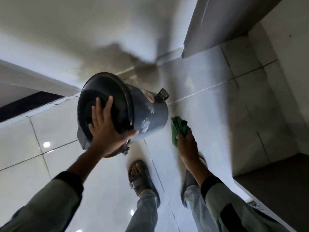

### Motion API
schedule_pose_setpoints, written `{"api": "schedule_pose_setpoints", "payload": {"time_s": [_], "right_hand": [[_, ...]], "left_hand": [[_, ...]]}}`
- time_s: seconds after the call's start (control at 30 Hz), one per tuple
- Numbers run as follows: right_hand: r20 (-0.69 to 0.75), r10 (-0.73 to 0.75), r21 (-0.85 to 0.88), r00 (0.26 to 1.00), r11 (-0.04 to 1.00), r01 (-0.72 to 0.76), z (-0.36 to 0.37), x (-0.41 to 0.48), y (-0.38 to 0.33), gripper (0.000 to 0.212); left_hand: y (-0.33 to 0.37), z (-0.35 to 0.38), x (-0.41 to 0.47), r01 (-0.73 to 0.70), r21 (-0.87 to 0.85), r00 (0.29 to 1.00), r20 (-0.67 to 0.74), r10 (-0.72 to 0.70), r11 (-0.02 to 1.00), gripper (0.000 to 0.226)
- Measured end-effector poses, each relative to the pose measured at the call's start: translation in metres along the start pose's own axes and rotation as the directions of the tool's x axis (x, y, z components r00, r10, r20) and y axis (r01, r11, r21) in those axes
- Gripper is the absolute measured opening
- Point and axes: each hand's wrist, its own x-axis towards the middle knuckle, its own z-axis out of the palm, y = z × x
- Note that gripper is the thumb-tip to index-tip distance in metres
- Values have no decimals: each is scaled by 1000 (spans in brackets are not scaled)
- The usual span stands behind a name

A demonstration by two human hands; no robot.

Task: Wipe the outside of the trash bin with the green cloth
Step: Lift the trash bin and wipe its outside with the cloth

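A dark grey round pedal trash bin (pixel 150 111) is tilted toward me, its black lid facing the camera. Pale smears mark its side wall. My left hand (pixel 107 126) lies spread on the lid and grips its lower rim, holding the bin at a tilt. My right hand (pixel 186 143) is shut on a bunched green cloth (pixel 178 128), which hangs just right of the bin's side, a short gap away from it. The bin's foot pedal (pixel 163 94) sticks out on the far side.
Glossy white floor tiles (pixel 209 101) lie below. My two sandalled feet (pixel 138 176) stand beneath the bin. A white wall rises behind, a grey cabinet (pixel 217 25) at upper right, a dark counter edge (pixel 275 190) at lower right.
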Motion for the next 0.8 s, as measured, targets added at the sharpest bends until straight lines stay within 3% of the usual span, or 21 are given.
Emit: {"api": "schedule_pose_setpoints", "payload": {"time_s": [0.1, 0.2, 0.33, 0.5, 0.57, 0.6, 0.7, 0.73, 0.8], "right_hand": [[31, -57, -26, 998, 998, 58, 40, 15, -13, 50], [33, 28, 11, 999, 1000, -29, 84, 31, -17, 58], [25, 245, 263, 969, 934, -243, 125, 43, -16, 64], [60, 240, 191, 969, 950, -247, 150, -7, -41, 65], [114, 96, 173, 989, 978, -115, 153, -44, -60, 65], [122, -53, 160, 991, 987, 33, 154, -62, -70, 65], [123, -480, 104, 869, 877, 470, 156, -78, -85, 68], [125, -528, 51, 840, 849, 526, 155, -70, -84, 70], [110, -511, -45, 853, 854, 518, 155, -47, -76, 72]], "left_hand": [[-26, -31, 28, 66, -145, 991, -103, -81, 987, 107], [-44, -45, 57, 180, -267, 984, 46, -174, 947, 114], [-61, -51, 80, 265, -421, 961, 184, -204, 867, 118], [-63, -56, 94, 338, -442, 939, 225, -262, 831, 115], [-58, -59, 100, 357, -447, 932, 235, -277, 820, 113], [-55, -60, 103, 363, -452, 930, 234, -284, 815, 113], [-51, -61, 108, 369, -451, 928, 216, -302, 813, 117], [-50, -61, 108, 367, -448, 929, 215, -300, 816, 118], [-50, -62, 108, 374, -453, 926, 225, -302, 809, 120]]}}
